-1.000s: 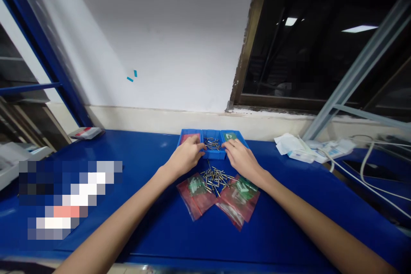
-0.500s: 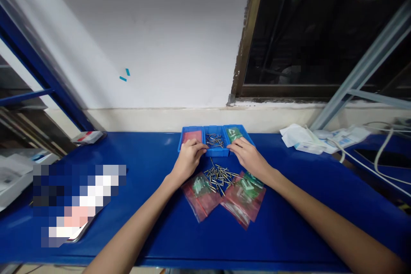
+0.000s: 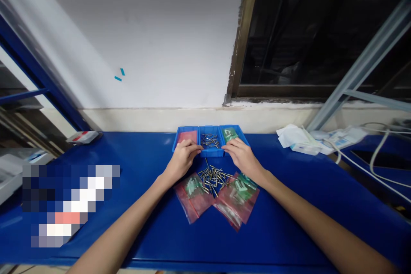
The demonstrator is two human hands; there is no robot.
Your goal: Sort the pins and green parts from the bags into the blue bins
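Note:
A row of three small blue trays (image 3: 211, 152) stands at the back of the blue table. The left tray holds something red, the middle one small metal pins (image 3: 209, 140), the right one a green bag. My left hand (image 3: 182, 160) rests on the front edge of the left tray, fingers curled. My right hand (image 3: 243, 159) touches the front edge of the right tray. Between my wrists lies a loose pile of metal pins (image 3: 214, 177). Red translucent bags (image 3: 192, 192) with green parts lie on either side of the pile, another red bag (image 3: 239, 197) under my right wrist.
The blue table (image 3: 144, 158) meets a white wall. White packets and papers (image 3: 300, 141) with cables (image 3: 369, 158) lie at the right. A flat white and red item (image 3: 81, 137) sits at the far left. A blurred patch covers the left front.
The view has shifted a little, so the trays and pile sit slightly further left. Both hands have stayed at the front edge of the trays.

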